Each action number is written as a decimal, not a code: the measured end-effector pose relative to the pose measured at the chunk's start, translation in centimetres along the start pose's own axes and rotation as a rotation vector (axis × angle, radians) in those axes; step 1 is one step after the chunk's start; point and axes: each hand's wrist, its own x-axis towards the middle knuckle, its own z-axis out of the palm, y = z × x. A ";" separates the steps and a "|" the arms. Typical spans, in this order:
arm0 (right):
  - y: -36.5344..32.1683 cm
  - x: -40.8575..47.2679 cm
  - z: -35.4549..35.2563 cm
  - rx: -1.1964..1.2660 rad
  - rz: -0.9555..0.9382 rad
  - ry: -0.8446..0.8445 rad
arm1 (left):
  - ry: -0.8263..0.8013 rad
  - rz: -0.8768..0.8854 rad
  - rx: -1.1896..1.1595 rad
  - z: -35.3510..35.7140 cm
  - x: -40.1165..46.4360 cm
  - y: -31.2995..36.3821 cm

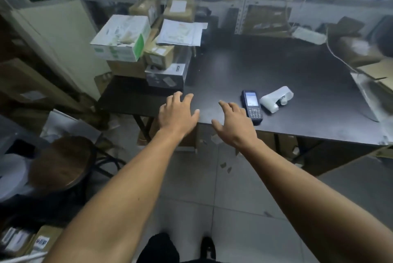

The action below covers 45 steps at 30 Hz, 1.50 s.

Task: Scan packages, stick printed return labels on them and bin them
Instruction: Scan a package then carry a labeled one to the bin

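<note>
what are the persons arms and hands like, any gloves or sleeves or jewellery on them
Both arms are bare from the bottom of the picture up to the wrists, with no sleeves in view. The left hand and the right hand wear no gloves, and no watch, ring or wristband shows on either. Nothing is taped or strapped to them.

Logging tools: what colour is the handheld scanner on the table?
Black handheld scanner, lit screen; head view.

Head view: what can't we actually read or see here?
- Handheld scanner screen: lit, text too small.
- Labels on the stacked packages: blurred, unreadable.
- White label printer: any printed label too blurred to tell.
- Box at right: cut off by the frame edge.
- Left hand and right hand: palms face down, undersides hidden.
</note>
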 end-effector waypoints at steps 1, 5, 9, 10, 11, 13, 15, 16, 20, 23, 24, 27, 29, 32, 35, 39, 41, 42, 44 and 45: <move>0.4 0.7 -0.3 0.004 0.006 0.003 | -0.005 0.006 0.000 0.0 0.9 0.5; 1.2 3.7 -0.9 0.004 0.029 0.006 | -0.018 0.021 -0.007 0.2 4.7 1.3; 1.2 7.5 -1.2 -0.012 0.053 0.002 | -0.026 0.043 -0.031 0.4 9.0 0.5; 1.0 8.5 -1.3 -0.015 0.054 -0.001 | -0.024 0.042 -0.037 0.2 10.2 0.0; 0.8 9.6 -1.4 -0.019 0.052 -0.007 | -0.019 0.034 -0.043 0.0 11.5 -0.7; 0.1 12.1 -1.7 -0.023 0.051 -0.015 | -0.002 0.011 -0.059 -0.8 14.2 -2.2; -0.8 14.7 -1.9 -0.012 0.061 -0.017 | 0.014 -0.007 -0.077 -1.6 16.8 -3.7; -1.3 16.0 -1.9 -0.007 0.069 -0.016 | 0.019 -0.014 -0.081 -2.0 17.9 -4.4; -3.1 20.2 -1.2 0.036 0.076 -0.022 | 0.016 -0.020 -0.057 -2.8 21.8 -6.4; -3.6 23.0 -0.7 0.078 0.068 -0.046 | 0.003 -0.024 -0.040 -2.6 24.1 -6.8; -3.6 23.9 -0.6 0.100 0.064 -0.051 | 0.008 -0.025 -0.047 -2.5 24.8 -6.6; -3.2 27.6 -0.7 0.174 0.070 -0.053 | 0.019 -0.031 -0.048 -1.9 27.5 -6.3; -3.0 30.0 -0.7 0.227 0.076 -0.049 | 0.006 -0.043 -0.026 -1.3 29.4 -6.2; -2.5 33.6 -0.6 0.298 0.073 -0.056 | 0.000 -0.068 -0.013 -0.5 32.3 -6.0; -2.2 36.8 -0.3 0.340 0.043 -0.091 | 0.002 -0.110 -0.024 0.0 34.2 -5.9; -2.4 40.7 0.5 0.435 0.056 -0.102 | -0.018 -0.124 -0.032 0.4 35.6 -5.7; -2.6 42.1 0.9 0.520 0.084 -0.111 | -0.017 -0.119 -0.032 0.5 35.9 -5.5; -2.6 42.6 1.1 0.562 0.100 -0.115 | -0.017 -0.119 -0.029 0.5 36.0 -5.4; -2.6 43.2 1.4 0.654 0.126 -0.120 | -0.020 -0.118 -0.020 0.7 35.9 -5.4; -2.5 43.2 1.4 0.701 0.129 -0.126 | -0.020 -0.120 -0.021 0.9 35.8 -5.5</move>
